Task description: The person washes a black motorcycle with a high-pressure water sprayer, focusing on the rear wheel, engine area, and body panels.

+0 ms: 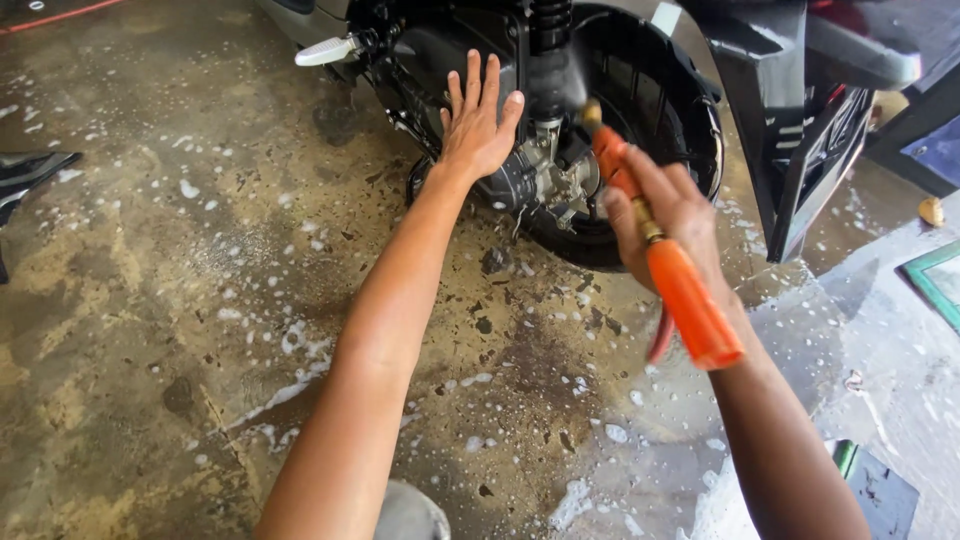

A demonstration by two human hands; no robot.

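While right hand (pixel 668 215) grips spray gun (pixel 655 250) | left hand (pixel 478 120) on scooter (pixel 450 50)

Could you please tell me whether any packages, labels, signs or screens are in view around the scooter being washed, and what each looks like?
No package, sign or screen can be made out here.
Nearest candidate: a flat green-edged panel at the right edge of the wet floor, cut off by the frame; its kind cannot be told.
The right hand holds an orange spray nozzle; the left hand lies flat on the scooter.
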